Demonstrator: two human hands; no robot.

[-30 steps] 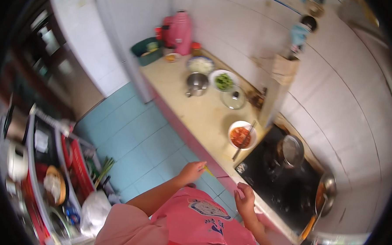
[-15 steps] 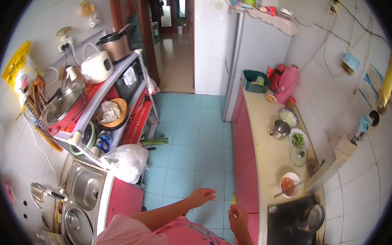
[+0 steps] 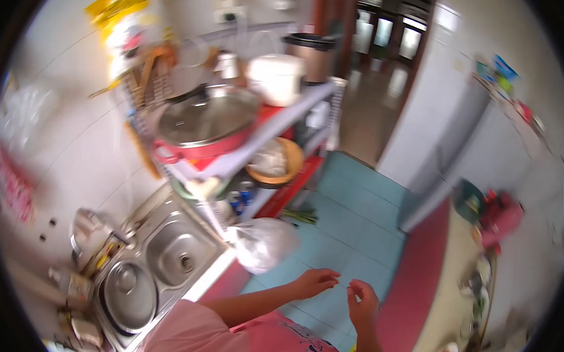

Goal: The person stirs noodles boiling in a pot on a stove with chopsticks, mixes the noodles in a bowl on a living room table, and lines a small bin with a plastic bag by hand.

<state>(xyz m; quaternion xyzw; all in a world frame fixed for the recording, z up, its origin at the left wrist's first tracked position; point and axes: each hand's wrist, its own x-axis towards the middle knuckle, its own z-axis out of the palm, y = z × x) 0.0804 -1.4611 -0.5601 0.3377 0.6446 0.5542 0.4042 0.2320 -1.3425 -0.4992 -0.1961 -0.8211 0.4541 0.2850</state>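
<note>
My left hand (image 3: 315, 283) reaches in from the lower middle, held in the air over the blue floor tiles (image 3: 342, 241). Its fingers are loosely bent, apart, and nothing shows in them. Close by on its right, my right hand (image 3: 363, 299) is raised with thumb and fingers parted, holding nothing I can see. The two hands do not touch. Nearest to the left hand is a white plastic bag (image 3: 263, 243) hanging at the end of the shelf rack. A pink counter front (image 3: 409, 288) stands just beyond the right hand.
A double steel sink (image 3: 181, 250) with a lidded pan (image 3: 130, 295) in one basin lies at left. The rack (image 3: 245, 155) carries a red pan with a glass lid (image 3: 206, 119) and a rice cooker (image 3: 275, 78). A fridge (image 3: 446, 155) and food-laden counter (image 3: 442, 334) line the right.
My view has swung left, bringing the sink and rack closer and pushing the counter to the right edge. My hands have come nearer each other. The picture is now blurred.
</note>
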